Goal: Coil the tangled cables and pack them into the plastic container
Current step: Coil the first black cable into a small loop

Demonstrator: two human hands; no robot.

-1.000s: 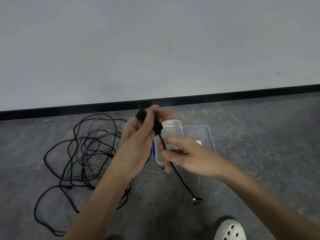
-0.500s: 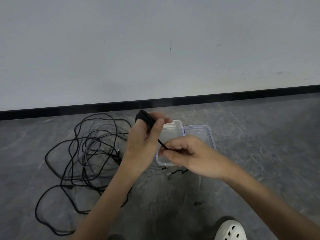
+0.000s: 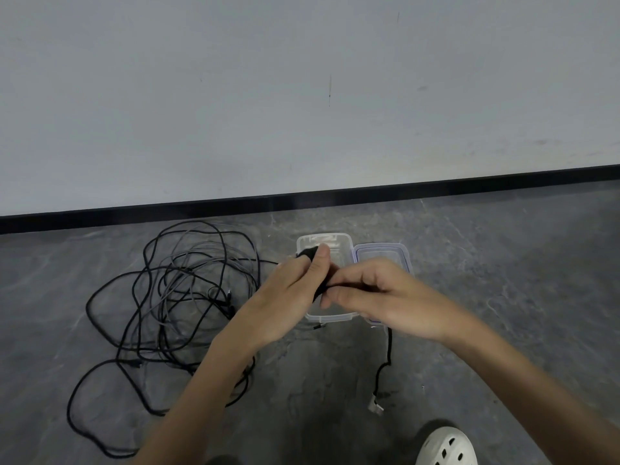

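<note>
closed around a coiled black cable (image 3: pixel 306 254), the left grip (image 3: pixel 292 297) is held above the plastic container (image 3: pixel 335 237), with the thumb laid over the top of the bundle. the same cable is pinched by the curled fingers of the right grip (image 3: pixel 385 297), which is touching the left. a loose tail (image 3: pixel 389 347) of the cable is seen hanging below the right grip down to the grey floor (image 3: pixel 503 313), where its connector (image 3: pixel 375 407) lies. the clear container is set open on the floor, its lid (image 3: pixel 399 250) just beside it on the right. a tangle of black and grey cables (image 3: pixel 188 290) is spread on the floor to the left. a white shoe (image 3: pixel 446 448) is seen at the lower edge.
</note>
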